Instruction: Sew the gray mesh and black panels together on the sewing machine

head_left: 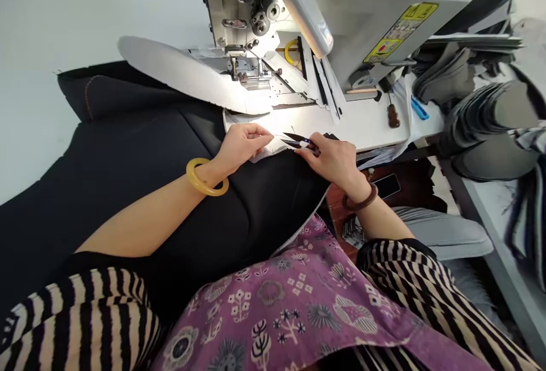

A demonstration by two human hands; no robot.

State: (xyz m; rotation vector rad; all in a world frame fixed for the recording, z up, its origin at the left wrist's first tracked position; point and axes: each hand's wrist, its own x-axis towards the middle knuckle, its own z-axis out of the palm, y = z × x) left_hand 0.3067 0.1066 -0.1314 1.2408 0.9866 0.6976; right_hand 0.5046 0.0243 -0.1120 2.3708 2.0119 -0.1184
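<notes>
My right hand grips a pair of thread snips, whose dark blades are parted and point left. Across from the blades, the fingertips of my left hand are pinched together; whatever they hold is too fine to make out. Both hands are over a large black padded fabric piece that drapes across my lap and off to the left. A pale edge of material shows between the hands. Behind them, a long light-grey fabric panel curves up to the sewing machine's presser foot area.
The sewing machine stands at the back. White strips, a yellow ring, a brown-handled tool and a blue cutter lie on its bed and table. Stacked grey pieces are at right, a phone below.
</notes>
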